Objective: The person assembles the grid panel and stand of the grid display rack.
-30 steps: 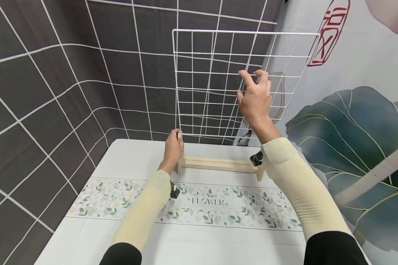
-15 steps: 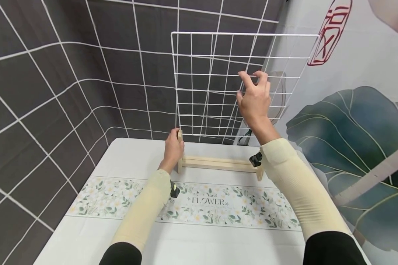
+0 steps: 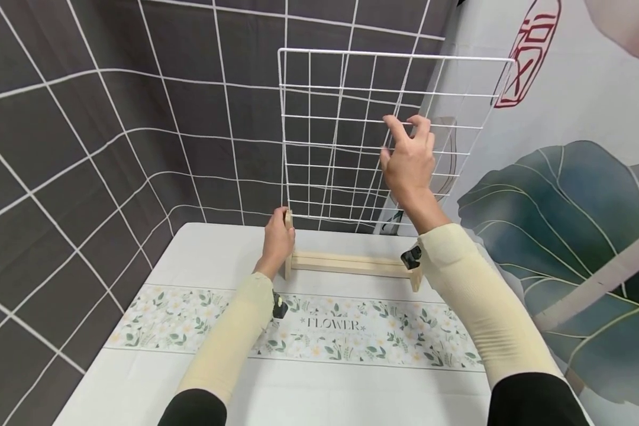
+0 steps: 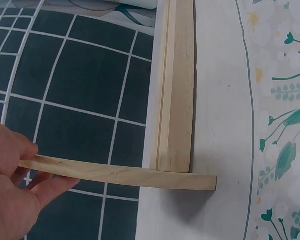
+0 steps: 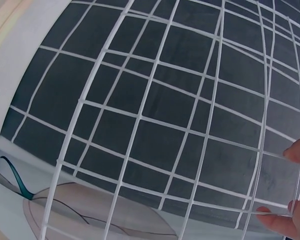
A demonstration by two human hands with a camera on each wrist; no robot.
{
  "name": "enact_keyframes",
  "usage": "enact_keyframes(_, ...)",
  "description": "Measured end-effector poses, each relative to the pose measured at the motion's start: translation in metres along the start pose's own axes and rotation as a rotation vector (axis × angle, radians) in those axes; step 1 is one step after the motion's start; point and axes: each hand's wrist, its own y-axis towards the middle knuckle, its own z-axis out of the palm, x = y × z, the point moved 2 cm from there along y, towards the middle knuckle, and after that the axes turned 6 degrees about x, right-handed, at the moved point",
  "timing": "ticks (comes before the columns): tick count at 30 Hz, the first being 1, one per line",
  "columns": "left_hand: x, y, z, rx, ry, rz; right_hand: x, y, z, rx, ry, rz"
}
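My left hand [image 3: 278, 239] pinches the upper part of the left end upright of a pale wooden stand [image 3: 351, 265]. In the left wrist view, the thumb and fingers lie on opposite faces of that upright [image 4: 115, 175], and the crossbar [image 4: 180, 100] meets it near its other end. My right hand [image 3: 411, 160] holds a white wire grid panel [image 3: 394, 55] from the front, fingers hooked over its wires. The panel stands above the stand, its lower left corner close to the left upright's top. Whether they touch cannot be told. My right forearm partly hides the stand's right upright [image 3: 416, 278].
The stand rests on a white-covered table [image 3: 218, 260] near its back edge. A floral "FLOWER" band [image 3: 332, 340] crosses the cover. Behind hangs a dark cloth with a white grid pattern [image 3: 191, 112]; a curtain with large leaves [image 3: 564, 213] hangs at right.
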Motion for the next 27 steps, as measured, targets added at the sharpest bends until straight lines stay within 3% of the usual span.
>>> enact_keyframes(11,0.000,0.001,-0.001,-0.003,0.003,0.006,-0.011,-0.004,0.001,0.067,0.014,0.032)
enact_keyframes(20,0.000,0.000,0.000,0.003,0.004,0.029,-0.011,-0.008,0.006,0.047,0.016,0.018)
enact_keyframes(27,0.001,0.001,-0.004,0.030,-0.013,0.008,-0.013,-0.013,0.012,0.053,0.009,0.021)
